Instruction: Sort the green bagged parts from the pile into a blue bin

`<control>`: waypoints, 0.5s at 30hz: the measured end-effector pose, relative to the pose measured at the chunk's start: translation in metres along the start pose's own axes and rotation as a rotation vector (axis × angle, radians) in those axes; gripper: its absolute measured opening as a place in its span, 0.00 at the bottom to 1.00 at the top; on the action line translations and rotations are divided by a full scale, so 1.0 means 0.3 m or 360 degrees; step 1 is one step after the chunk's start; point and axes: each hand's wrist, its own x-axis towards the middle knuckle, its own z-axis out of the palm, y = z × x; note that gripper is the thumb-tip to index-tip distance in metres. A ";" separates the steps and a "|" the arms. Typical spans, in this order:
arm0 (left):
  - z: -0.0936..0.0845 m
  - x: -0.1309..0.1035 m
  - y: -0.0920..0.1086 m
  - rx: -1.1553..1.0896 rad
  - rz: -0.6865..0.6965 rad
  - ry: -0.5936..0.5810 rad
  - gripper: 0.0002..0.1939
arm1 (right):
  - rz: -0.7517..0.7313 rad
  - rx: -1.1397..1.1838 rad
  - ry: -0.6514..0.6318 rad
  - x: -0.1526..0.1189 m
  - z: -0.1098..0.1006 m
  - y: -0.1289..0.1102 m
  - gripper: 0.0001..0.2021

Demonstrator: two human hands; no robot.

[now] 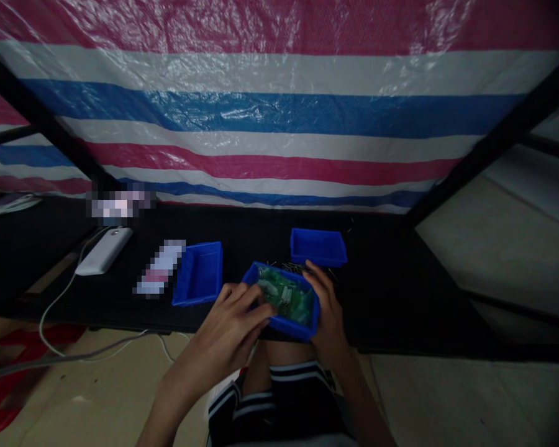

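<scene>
A blue plastic bin (298,328) sits near the table's front edge, tilted a little, with its long side toward me. Inside lie green see-through plastic bags and small pale metal pieces (286,294), too small to name. My left hand (237,316) is curled over the bin's left end, its fingertips reaching in against the green plastic. Around the right end wraps my right hand (327,310), fingers over the rim. Just behind the bin, thin nail-like pieces (295,267) lie loose on the black table, partly hidden by the right fingers.
A second blue bin (199,273) stands to the left and a third blue bin (318,247) behind. Farther left are a blurred-out flat item (161,267) and a white power bank (105,251) with a cable. A striped sheet (279,112) hangs behind the black table (400,298).
</scene>
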 end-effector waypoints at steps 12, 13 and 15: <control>0.084 0.004 -0.028 -0.0919 -0.0201 0.0685 0.32 | 0.0531 0.0401 0.0060 -0.053 -0.014 -0.052 0.14; 0.108 0.013 -0.034 -0.1013 -0.0226 0.0668 0.34 | 0.0607 0.0365 0.0045 -0.049 -0.020 -0.053 0.18; 0.158 0.030 -0.043 -0.1169 -0.0300 0.0719 0.35 | 0.0772 0.0270 0.0008 -0.040 -0.031 -0.052 0.27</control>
